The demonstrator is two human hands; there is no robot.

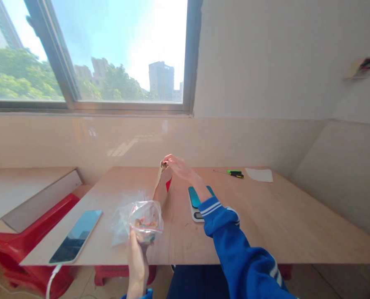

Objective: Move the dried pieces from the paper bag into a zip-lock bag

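Head view: smartphone [75, 236] beside the zip bag [145, 222], screwdriver [233, 173] well apart

You can read no text anywhere here. The tan paper bag [161, 187] shows only a red patch at its right edge, the clear plastic zip bag [146, 221] carries no legible print, and the white device with a teal panel [194, 197] shows no readable digits.
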